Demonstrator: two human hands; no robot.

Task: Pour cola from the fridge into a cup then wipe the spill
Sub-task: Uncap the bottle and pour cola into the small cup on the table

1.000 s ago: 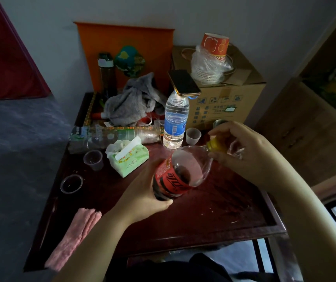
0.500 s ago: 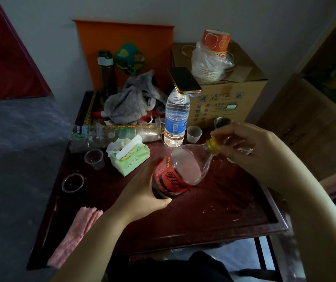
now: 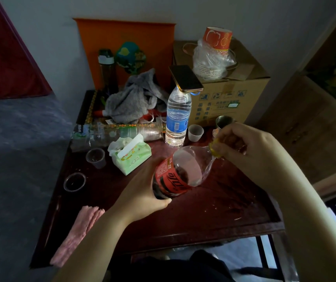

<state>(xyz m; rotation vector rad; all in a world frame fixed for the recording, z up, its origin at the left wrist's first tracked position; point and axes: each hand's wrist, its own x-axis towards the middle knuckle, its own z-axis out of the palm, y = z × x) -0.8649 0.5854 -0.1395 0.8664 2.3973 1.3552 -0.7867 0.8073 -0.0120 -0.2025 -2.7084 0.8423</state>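
Cola bottle braced low and tipped, cap in the fingers.

The left hand (image 3: 142, 192) wraps the cola bottle (image 3: 175, 176) above the table (image 3: 214, 216), steadying it so the right hand (image 3: 244, 147) can pinch and twist the yellow cap (image 3: 214, 148); whether it is loosening or tightening is unclear. The small cup (image 3: 195, 132) waits just beyond, near the tissue pack (image 3: 130, 157).

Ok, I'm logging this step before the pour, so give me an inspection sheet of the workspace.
Surface: dark wooden table, scuffed; spill cannot be told.
Job's things: cola bottle tilted, yellow cap on; small plastic cup; pink cloth at the left edge.
Clutter: water bottle with phone on top, tissue pack, grey cloth, cardboard box.
Hands: left hand grips the bottle's base; right hand on the cap.
Cables: nothing seen.
Surroundings: wall, wooden cabinet to the right.
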